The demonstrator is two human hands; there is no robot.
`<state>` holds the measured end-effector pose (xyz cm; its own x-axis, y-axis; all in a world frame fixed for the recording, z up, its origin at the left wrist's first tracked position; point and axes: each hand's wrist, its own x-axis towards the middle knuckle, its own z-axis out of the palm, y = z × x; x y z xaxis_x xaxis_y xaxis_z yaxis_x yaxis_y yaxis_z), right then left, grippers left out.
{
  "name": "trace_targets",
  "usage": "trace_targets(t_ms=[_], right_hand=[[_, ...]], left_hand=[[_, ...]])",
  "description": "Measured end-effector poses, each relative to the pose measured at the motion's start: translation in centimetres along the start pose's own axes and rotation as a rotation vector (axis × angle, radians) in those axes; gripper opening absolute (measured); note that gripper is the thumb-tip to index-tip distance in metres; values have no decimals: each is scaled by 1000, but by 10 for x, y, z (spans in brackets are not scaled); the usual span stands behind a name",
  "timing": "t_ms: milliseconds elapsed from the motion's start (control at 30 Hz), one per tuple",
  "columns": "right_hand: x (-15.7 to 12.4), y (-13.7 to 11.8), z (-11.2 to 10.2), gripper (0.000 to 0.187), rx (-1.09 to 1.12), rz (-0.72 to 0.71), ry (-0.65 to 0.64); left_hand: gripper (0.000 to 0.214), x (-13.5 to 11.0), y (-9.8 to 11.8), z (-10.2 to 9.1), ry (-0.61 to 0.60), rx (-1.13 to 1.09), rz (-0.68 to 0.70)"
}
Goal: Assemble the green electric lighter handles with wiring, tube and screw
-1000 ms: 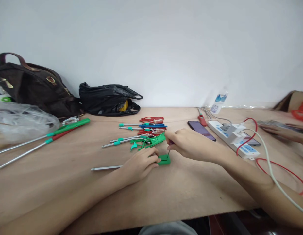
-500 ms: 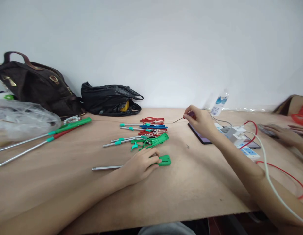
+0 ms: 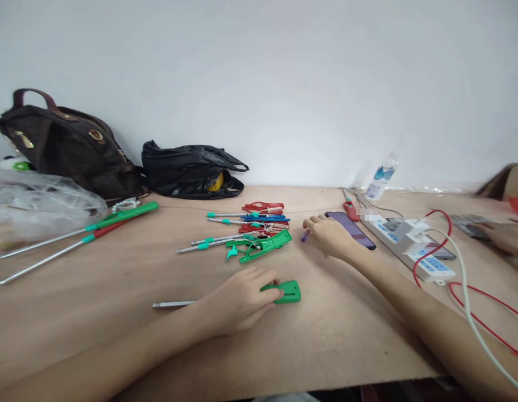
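My left hand (image 3: 246, 298) is closed around a green long-nosed lighter (image 3: 290, 291) lying flat on the table. The lighter's metal tube (image 3: 174, 305) sticks out to the left, and its middle is hidden under my fingers. My right hand (image 3: 329, 237) is low over the table, fingers curled, just left of a dark phone (image 3: 351, 230). A short purple handle (image 3: 305, 235), seemingly a screwdriver's, shows below these fingers; its shaft is not visible. Beyond my left hand lie several opened lighters, with a green half-shell (image 3: 265, 247) and red casings (image 3: 265, 207) among them.
Two assembled lighters, one green (image 3: 124, 214), lie at left by a clear plastic bag (image 3: 44, 204). A brown bag (image 3: 70, 148) and black plastic bag (image 3: 187, 170) stand against the wall. At right are a power strip (image 3: 393, 243), cables, a bottle (image 3: 382, 176) and another person's hand (image 3: 499, 237).
My right hand has come down toward the table, and the thin shaft it held out is out of sight. My left hand and the green lighter have shifted slightly nearer and right.
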<state>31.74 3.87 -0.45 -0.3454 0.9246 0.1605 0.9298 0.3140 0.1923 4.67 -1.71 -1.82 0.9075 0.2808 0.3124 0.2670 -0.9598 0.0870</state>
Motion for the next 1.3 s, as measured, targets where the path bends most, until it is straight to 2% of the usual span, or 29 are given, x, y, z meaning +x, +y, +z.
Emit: trace_targets(t_ms=[133, 233, 367, 633, 867, 1167, 1300], right_hand=[[4, -15, 2, 28, 226, -226, 177], [8, -26, 11, 38, 270, -347, 235], [10, -34, 20, 41, 201, -340, 242], [10, -30, 26, 28, 140, -333, 324], [4, -22, 19, 26, 266, -429, 394], [-7, -27, -2, 26, 379, -492, 321], [-8, -21, -6, 24, 431, -401, 258]], left_hand=[[17, 1, 3, -1, -18, 20, 27], [18, 1, 4, 0, -43, 32, 40], [18, 1, 6, 0, -74, 47, 58], [17, 1, 6, 1, -56, 37, 69], [20, 0, 6, 1, -63, 35, 68], [20, 0, 6, 2, -42, 38, 78], [22, -1, 6, 3, -28, 49, 79]])
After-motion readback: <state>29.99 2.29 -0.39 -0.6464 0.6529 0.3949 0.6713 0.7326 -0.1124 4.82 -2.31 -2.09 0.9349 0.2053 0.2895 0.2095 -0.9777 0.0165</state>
